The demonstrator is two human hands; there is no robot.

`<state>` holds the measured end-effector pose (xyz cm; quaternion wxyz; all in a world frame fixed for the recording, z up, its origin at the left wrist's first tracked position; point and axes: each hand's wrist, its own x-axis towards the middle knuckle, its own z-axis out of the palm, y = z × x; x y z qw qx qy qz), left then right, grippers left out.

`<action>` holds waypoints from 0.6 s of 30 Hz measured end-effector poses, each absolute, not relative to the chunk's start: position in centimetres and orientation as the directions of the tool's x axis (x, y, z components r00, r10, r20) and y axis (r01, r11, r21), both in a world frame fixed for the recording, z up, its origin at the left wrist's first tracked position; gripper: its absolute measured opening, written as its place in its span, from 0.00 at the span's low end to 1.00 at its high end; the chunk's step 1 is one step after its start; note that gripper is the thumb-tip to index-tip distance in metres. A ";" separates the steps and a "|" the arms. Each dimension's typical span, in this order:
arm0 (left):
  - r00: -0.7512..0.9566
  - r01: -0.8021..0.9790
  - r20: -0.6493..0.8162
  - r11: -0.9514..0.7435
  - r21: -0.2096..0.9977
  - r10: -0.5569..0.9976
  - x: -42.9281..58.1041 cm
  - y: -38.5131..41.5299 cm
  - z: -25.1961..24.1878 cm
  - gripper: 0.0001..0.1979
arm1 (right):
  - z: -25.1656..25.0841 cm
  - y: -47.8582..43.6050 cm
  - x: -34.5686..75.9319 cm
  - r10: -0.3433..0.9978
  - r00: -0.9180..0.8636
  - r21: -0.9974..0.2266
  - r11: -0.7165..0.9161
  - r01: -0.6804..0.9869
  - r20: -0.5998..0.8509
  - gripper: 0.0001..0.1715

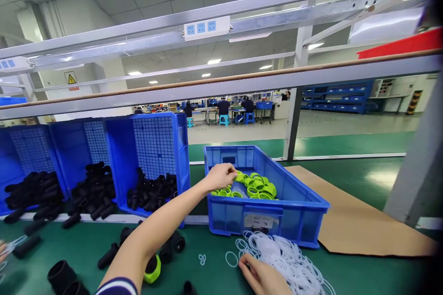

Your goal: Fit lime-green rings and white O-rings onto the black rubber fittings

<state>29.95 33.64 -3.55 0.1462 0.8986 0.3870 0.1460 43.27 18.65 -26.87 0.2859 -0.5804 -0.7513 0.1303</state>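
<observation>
My left hand [221, 176] reaches over the rim of a blue bin [297, 203] and its fingers close on a lime-green ring [239, 177] among several green rings [258, 189]. My right hand [262, 276] rests low on the green table, fingers pinched at the edge of a pile of thin white rubber rings [290, 258]. Two or three loose white rings [231, 258] lie just left of it. Black tubular parts [108, 255] lie scattered under my left forearm, one fitted with a green ring [152, 271].
Three tilted blue bins [152, 147] at the left hold black tubes [152, 192]. A brown cardboard sheet [360, 226] lies right of the green-ring bin. Another person's fingers [2, 251] show at the far left edge. A metal frame crosses overhead; seated workers are far behind.
</observation>
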 end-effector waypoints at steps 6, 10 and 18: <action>0.422 -0.163 0.240 -0.188 0.969 0.874 18.0 18.3 -5.9 0.22 | -22.6 17.5 41.7 0.937 0.013 -0.833 0.303 0.463 0.348 0.25; 0.224 -0.284 0.138 -0.071 0.956 0.965 12.0 9.9 -13.2 0.29 | -18.6 14.3 33.9 0.956 -0.155 -0.968 0.249 -0.027 0.251 0.37; -0.316 -0.376 0.065 -0.187 0.908 0.947 3.7 2.8 -19.7 0.31 | -14.6 9.7 16.6 0.719 -0.681 -0.984 0.177 -0.016 0.140 0.28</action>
